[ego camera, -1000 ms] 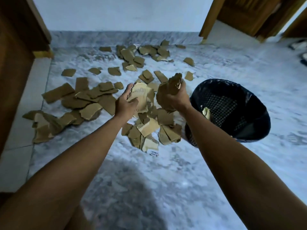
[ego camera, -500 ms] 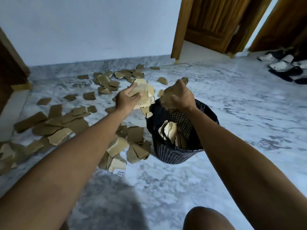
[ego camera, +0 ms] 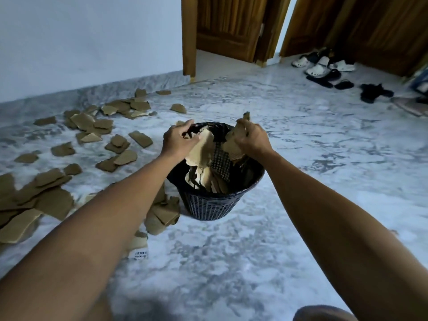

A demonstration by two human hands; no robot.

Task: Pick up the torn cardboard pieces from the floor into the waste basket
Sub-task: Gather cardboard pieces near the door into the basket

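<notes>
Both fists full over the waste basket: left hand, right hand clutching torn cardboard pieces. Light, stiff, probably best pinched at edges.

One waste basket, two hands, dozens of cardboard pieces, several sandals

Two bare forearms were seen reaching in from the lower edge of the view, with no sleeves, cuffs or gloves worn on them. The left hand and the right hand were uncovered, and no rings, watch or bracelets could be made out at the wrists or fingers. A bare, rounded knee was shown at the bottom right corner, uncovered by any cloth.
</notes>
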